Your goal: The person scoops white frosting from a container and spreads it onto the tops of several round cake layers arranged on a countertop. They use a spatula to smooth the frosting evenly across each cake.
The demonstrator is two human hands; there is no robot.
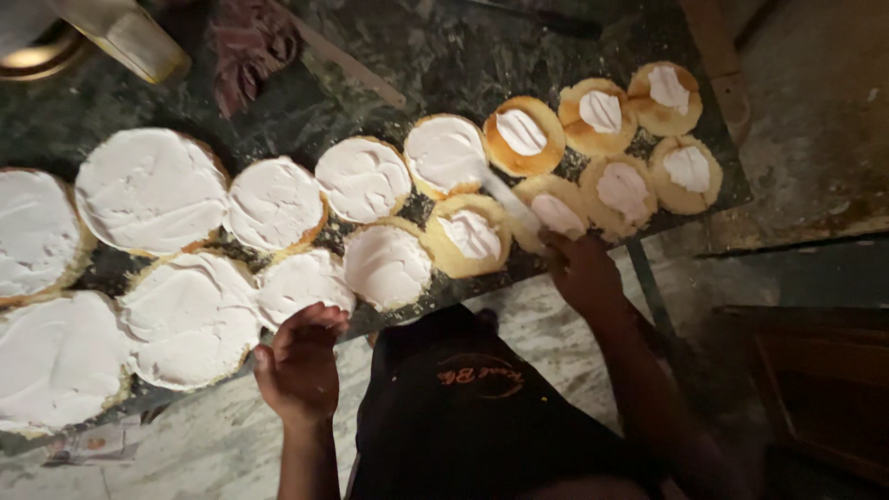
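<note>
— So, from the head view, what do we have in our right hand (pixel 582 270)?

— We hold a flat spreading knife (pixel 507 196): our fingers (pixel 558 248) are closed around its handle at the near edge of the dark surface (pixel 444 56), and the pale blade reaches up and left across the round bread halves.

— Where does the blade sit?

— It runs between the half with a thick smear of white cream (pixel 470 235) and the half just right of it (pixel 556 215), its tip near the fully coated half (pixel 446 154) behind them.

— And our left hand (pixel 298 363)?

— It hangs at the surface's near edge, fingers loosely curled and holding nothing, just below a cream-covered half (pixel 304 285). We cannot tell whether it touches the edge.

— The other bread?

— To the left, the rounds are coated edge to edge in white, the largest (pixel 150 189) among them. To the far right, four halves carry only a dab in the middle, such as the one at the corner (pixel 666 96).

— Anything else?

— A crumpled dark cloth (pixel 248 46) lies at the far side, with a long thin stick (pixel 347 63) beside it. Our dark apron (pixel 482 417) fills the bottom of the view.
</note>
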